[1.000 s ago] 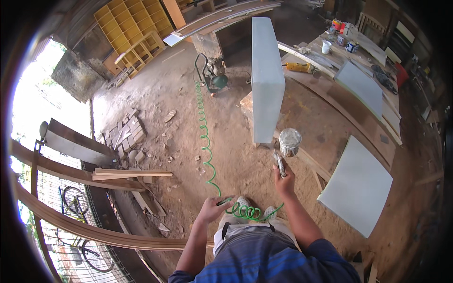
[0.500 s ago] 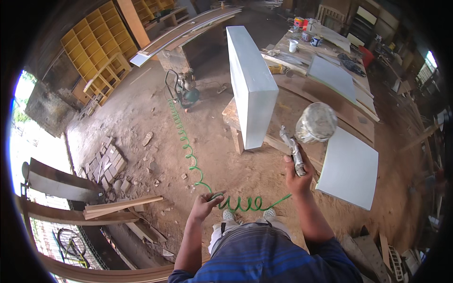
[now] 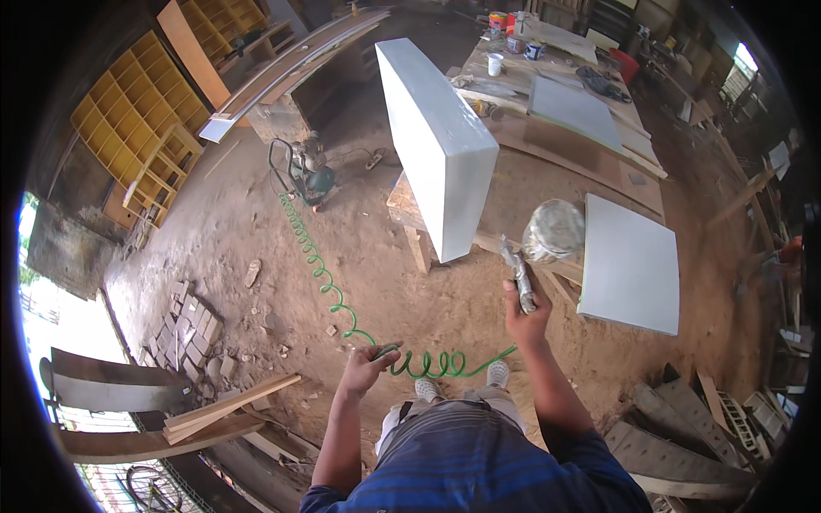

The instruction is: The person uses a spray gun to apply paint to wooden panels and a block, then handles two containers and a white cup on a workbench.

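My right hand (image 3: 528, 321) is wrapped round the handle of a paint-smeared spray gun (image 3: 516, 275), whose round cup (image 3: 554, 231) sits on top. In my left hand (image 3: 368, 368), closed fingers hold part of a green coiled air hose (image 3: 440, 365). The hose loops across in front of my legs toward the right hand and runs away to a small air compressor (image 3: 316, 179) on the floor. Beyond the gun, a white box-like panel (image 3: 469, 192) stands on edge on a wooden support (image 3: 417, 244). To the gun's right lies a flat white panel (image 3: 631, 267).
A workbench (image 3: 590, 162) at the back right carries another pale panel (image 3: 575, 111), paint cans (image 3: 534, 51) and a white cup (image 3: 495, 64). Stacked bricks (image 3: 186, 329) and planks (image 3: 231, 406) lie left; scrap boards (image 3: 676, 436) lie at lower right. Yellow shelving (image 3: 137, 103) stands far left.
My view has shifted, so the white box and benches appear farther left. My feet have moved on the floor. Both hands keep their holds, the spray gun slightly lower and farther left in view.
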`<state>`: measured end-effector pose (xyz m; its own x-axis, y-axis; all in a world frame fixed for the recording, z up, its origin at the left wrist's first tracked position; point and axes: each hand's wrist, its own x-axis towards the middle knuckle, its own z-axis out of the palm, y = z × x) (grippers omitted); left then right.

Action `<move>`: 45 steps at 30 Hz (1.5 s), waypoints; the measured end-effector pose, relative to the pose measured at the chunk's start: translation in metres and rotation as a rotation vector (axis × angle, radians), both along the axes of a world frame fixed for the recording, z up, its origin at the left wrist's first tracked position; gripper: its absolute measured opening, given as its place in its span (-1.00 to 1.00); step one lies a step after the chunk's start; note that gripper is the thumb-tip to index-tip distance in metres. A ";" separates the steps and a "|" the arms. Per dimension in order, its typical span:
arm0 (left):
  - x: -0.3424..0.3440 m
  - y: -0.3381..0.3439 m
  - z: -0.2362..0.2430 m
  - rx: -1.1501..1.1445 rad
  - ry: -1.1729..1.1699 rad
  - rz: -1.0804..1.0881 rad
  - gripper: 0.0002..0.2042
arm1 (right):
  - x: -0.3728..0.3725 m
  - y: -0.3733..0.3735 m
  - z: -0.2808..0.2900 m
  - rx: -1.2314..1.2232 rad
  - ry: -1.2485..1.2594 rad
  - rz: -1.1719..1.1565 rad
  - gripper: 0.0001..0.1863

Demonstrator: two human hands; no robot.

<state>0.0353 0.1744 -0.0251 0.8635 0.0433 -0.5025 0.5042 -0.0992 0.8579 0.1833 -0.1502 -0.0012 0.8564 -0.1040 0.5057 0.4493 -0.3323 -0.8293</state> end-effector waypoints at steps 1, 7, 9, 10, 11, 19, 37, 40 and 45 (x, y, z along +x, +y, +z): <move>0.000 0.001 0.001 0.023 0.016 -0.016 -0.61 | 0.001 0.004 -0.011 -0.001 0.013 0.002 -0.55; -0.008 0.008 0.000 0.051 0.061 -0.086 -0.62 | -0.004 0.018 -0.067 -0.029 0.161 0.000 -0.55; -0.014 0.007 0.000 0.065 0.063 -0.077 -0.62 | -0.007 0.019 -0.080 -0.051 0.209 -0.004 -0.55; -0.015 0.007 0.001 0.071 0.062 -0.073 -0.62 | -0.009 0.020 -0.086 -0.062 0.232 -0.007 -0.55; -0.016 0.009 0.004 0.079 0.073 -0.084 -0.62 | -0.010 0.019 -0.091 -0.042 0.265 0.007 -0.55; -0.028 0.021 -0.003 0.061 0.029 -0.025 -0.57 | -0.013 0.035 -0.008 -0.017 0.043 0.004 -0.56; -0.030 0.036 0.009 -0.049 0.014 0.002 -0.56 | -0.018 0.037 0.069 0.085 -0.079 -0.004 -0.51; -0.034 0.033 -0.001 -0.039 -0.031 0.021 -0.56 | -0.016 0.041 0.045 0.015 -0.087 0.002 -0.52; -0.040 0.028 -0.005 0.018 -0.007 -0.001 -0.58 | -0.015 0.045 -0.022 -0.001 -0.011 -0.006 -0.55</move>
